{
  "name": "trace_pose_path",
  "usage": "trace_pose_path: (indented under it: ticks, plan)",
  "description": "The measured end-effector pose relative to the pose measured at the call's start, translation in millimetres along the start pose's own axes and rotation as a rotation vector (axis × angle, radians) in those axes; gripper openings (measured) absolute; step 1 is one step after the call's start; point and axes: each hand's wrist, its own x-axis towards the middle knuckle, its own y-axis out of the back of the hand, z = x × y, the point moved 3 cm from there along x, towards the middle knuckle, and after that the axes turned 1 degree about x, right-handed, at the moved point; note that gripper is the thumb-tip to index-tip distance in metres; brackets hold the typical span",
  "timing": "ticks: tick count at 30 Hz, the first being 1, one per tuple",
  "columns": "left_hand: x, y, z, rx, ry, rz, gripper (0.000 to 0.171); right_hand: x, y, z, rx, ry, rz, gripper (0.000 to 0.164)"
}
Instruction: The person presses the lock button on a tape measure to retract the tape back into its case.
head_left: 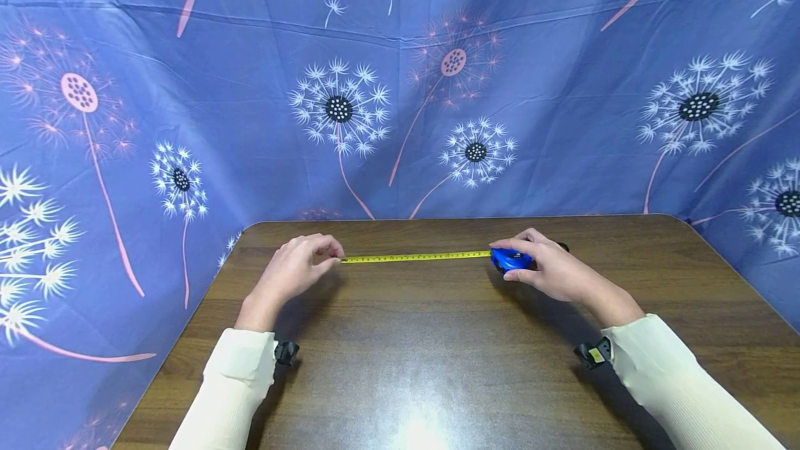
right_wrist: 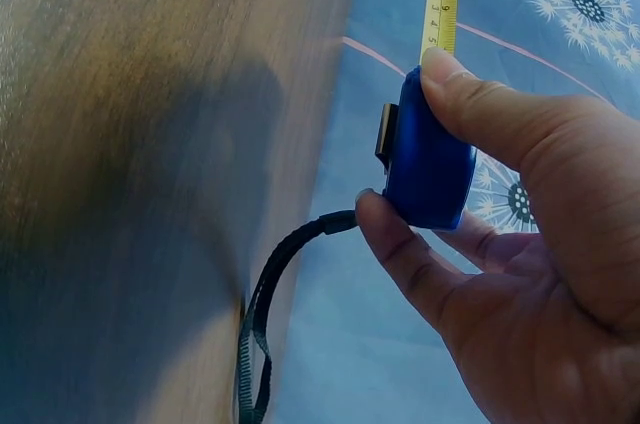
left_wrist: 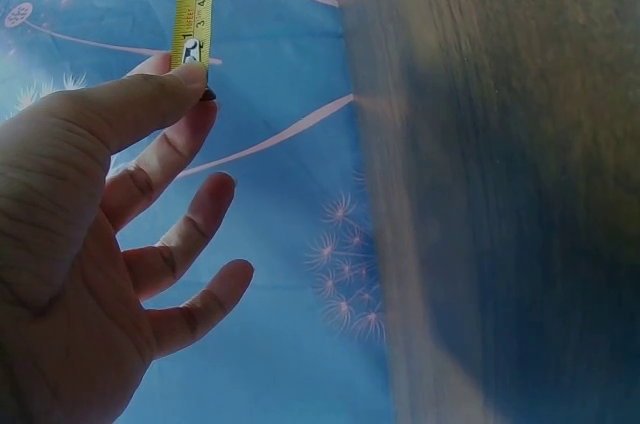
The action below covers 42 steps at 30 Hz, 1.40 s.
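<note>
A yellow tape blade (head_left: 415, 257) stretches straight between the two hands above the wooden table. At its left end, my left hand (head_left: 300, 262) pinches the tip between thumb and forefinger. The left wrist view shows the metal hook (left_wrist: 192, 50) under the thumb, with the other fingers spread below. On the right, my right hand (head_left: 550, 266) grips the blue tape measure (head_left: 511, 260) by its case. In the right wrist view the thumb lies along the case near the blade's mouth, a metal belt clip (right_wrist: 386, 132) faces the table side, and a black wrist strap (right_wrist: 262, 294) hangs down.
The brown wooden table (head_left: 400, 339) has rounded far corners. Behind it and along the sides hangs a blue cloth (head_left: 400, 158) printed with dandelions. A dark wrist band (head_left: 286, 353) shows at the left sleeve, another band (head_left: 592, 354) at the right.
</note>
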Motion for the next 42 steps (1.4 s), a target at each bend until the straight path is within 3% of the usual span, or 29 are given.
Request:
trace_pose_path:
  ticks: [15, 42]
  plan:
    - [4.0, -3.0, 5.5, 0.011, -0.011, 0.002, 0.011, 0, -2, -4, -0.007, 0.042, 0.011, 0.052]
    - [10.2, -8.5, 13.2, 0.009, -0.043, -0.004, 0.012, 4, -5, -10, 0.007, 0.019, -0.01, 0.052]
